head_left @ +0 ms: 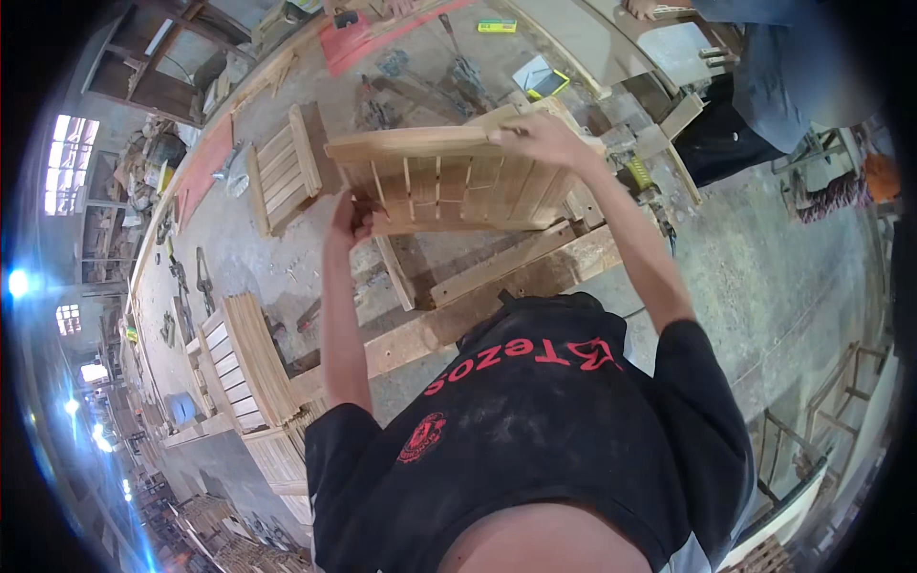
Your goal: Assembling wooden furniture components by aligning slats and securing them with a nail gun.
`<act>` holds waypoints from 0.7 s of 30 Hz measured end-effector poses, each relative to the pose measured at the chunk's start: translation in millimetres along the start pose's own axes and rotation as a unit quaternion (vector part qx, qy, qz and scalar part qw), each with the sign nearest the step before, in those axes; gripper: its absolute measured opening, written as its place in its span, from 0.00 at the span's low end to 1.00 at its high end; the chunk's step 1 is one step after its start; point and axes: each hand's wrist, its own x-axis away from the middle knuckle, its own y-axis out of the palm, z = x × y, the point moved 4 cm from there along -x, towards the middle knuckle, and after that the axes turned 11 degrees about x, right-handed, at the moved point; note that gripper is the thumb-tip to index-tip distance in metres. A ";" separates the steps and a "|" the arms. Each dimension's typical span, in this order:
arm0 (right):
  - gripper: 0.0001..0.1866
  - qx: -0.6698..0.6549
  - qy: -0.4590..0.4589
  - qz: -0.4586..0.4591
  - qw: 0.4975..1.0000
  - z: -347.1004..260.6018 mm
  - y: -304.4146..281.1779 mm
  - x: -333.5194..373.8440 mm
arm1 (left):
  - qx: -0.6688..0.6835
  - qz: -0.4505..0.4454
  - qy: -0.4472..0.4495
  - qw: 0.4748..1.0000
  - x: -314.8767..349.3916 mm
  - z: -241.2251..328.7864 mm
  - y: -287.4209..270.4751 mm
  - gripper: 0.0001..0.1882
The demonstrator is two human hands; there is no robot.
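A slatted wooden panel point(487, 196) is tipped up on its long side above the workbench, its thick top rail point(411, 143) uppermost. Narrow gaps run between its slats. At its lower left corner, my left hand point(353, 220) has its fingers curled round the edge. My right hand point(546, 140) is closed at the right part of the top rail, thumb and fingers pinched together there. Whether a small thing is also between those fingers cannot be made out. Below the panel lie loose wooden bars point(501, 263) along the bench's near side.
Another slatted panel point(284, 172) lies left on the bench point(296, 253). Stacked slatted panels point(258, 353) stand nearer left. Metal clamps point(203, 279) and dusty tools point(463, 72) lie around, with a yellow-green box point(497, 27) at the far side. A co-worker point(764, 95) stands far right.
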 end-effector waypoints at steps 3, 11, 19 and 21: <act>0.38 0.006 0.004 -0.053 0.999 29.5 27.4 -65.3 | -0.046 0.059 0.030 0.997 -29.5 -29.5 -6.1 0.24; 0.44 0.100 0.015 -0.117 0.988 45.2 80.2 -146.0 | -0.325 0.236 0.312 0.861 -15.8 -31.4 -11.3 0.19; 0.35 0.201 -0.049 -0.103 0.973 48.7 105.4 -163.8 | -0.614 0.170 0.594 0.491 -18.6 54.5 90.8 0.32; 0.30 0.216 -0.114 -0.066 0.968 9.5 108.9 -157.2 | -0.650 -0.079 0.368 0.661 -54.5 55.5 59.2 0.33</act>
